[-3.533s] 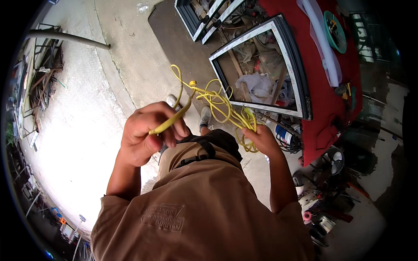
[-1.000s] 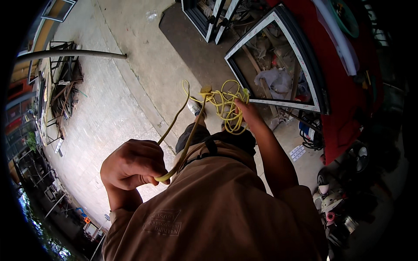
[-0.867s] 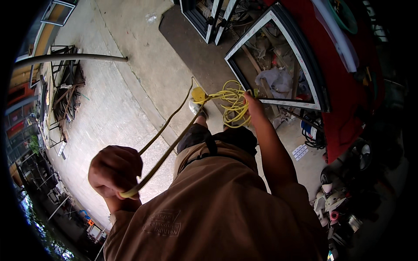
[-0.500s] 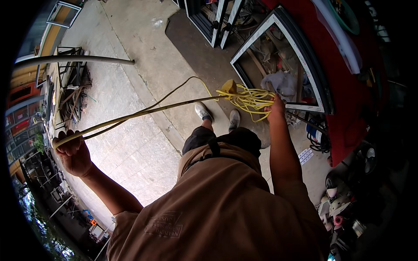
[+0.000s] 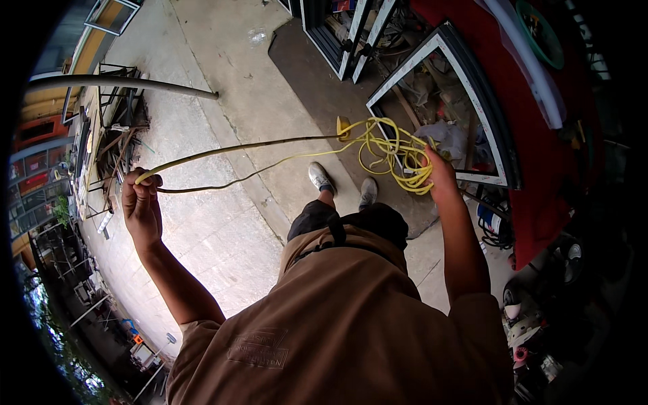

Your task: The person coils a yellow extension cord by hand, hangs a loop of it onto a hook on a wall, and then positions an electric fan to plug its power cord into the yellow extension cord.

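Observation:
Between my raised hands stretches a yellow cord (image 5: pixel 256 144). My left hand (image 5: pixel 143 202) is closed on a bend of it, and two strands run from there toward the right. Several loose coils of the same cord (image 5: pixel 388 145) hang from my right hand (image 5: pixel 440 177), whose fingers are wrapped round them. Beside the coils, where the upper strand arrives, dangles a small yellow block (image 5: pixel 343 126), perhaps a plug or socket; its exact kind is hard to make out.
Dark-and-white window frames (image 5: pixel 442 40) lean at the right by a red cloth-like surface (image 5: pixel 540 196). A grey pole (image 5: pixel 135 82) juts in from the left. Metal scraps (image 5: pixel 118 131) are piled beyond it. My shoes (image 5: pixel 321 177) stand on the concrete floor (image 5: pixel 209 236).
My left hand has moved inward and up, and the strands have slackened into curves. The coils in my right hand have spread into wider loops.

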A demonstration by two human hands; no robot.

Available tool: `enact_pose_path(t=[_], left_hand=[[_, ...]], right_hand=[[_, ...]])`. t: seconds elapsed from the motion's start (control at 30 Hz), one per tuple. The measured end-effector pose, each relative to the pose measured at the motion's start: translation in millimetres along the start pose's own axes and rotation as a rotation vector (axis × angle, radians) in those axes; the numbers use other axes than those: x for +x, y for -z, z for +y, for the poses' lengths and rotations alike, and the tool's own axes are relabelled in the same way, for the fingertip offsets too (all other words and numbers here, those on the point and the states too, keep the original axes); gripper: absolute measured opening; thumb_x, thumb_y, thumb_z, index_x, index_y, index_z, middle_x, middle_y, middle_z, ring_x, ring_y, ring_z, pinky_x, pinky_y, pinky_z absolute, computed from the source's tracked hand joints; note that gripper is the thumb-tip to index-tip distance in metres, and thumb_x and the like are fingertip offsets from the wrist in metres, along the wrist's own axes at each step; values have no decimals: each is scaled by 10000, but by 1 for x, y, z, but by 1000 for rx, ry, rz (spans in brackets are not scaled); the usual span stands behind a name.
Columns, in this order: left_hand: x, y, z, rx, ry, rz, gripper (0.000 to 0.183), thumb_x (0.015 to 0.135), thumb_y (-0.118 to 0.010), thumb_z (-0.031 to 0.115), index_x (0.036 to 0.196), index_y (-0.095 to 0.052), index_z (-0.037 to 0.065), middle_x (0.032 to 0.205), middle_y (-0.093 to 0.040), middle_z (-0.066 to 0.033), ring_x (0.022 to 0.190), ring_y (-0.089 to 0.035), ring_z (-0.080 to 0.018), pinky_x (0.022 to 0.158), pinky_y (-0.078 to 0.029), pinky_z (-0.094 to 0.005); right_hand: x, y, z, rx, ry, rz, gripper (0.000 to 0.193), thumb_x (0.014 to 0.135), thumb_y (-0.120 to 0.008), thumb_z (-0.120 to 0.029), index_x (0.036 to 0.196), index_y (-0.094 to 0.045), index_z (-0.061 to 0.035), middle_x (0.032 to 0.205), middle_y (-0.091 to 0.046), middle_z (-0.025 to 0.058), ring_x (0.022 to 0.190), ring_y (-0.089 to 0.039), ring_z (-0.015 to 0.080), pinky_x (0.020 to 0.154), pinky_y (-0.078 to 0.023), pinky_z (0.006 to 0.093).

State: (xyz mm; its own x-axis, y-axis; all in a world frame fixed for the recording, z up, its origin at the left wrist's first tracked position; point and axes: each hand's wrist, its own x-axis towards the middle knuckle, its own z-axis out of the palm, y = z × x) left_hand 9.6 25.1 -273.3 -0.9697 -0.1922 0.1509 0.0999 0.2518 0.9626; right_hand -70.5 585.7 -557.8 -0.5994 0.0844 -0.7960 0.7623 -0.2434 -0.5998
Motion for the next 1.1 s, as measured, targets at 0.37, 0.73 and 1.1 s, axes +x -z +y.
enact_pose_path(t=[0.37,0.73,1.1], left_hand=[[4,-54,52,-101,-289,-297,343,984,-651,335,767,-504,114,693,-429,-4,626,-384,-163,596,-357,-346],[9,-88,74,-12,-190,-800,267,988,-640,260,895,-777,52,730,-653,-52,633,-595,-208,594,-448,-349],[0,-62,84,-235,-278,-499,302,984,-665,262,736,-660,90,661,-521,-1,545,-460,-138,493,-372,-289]], right_hand=[[-11,-65,28,-141,-68,-231,334,958,-666,-435,793,-625,-147,711,-576,-29,562,-516,87,499,-377,278],[-57,-129,20,-394,-42,-582,436,976,-627,-439,710,-605,-94,657,-558,-12,589,-527,104,585,-423,281],[23,-96,77,-238,-110,-104,401,954,-628,-486,747,-590,-144,640,-538,-24,495,-493,133,479,-357,304]])
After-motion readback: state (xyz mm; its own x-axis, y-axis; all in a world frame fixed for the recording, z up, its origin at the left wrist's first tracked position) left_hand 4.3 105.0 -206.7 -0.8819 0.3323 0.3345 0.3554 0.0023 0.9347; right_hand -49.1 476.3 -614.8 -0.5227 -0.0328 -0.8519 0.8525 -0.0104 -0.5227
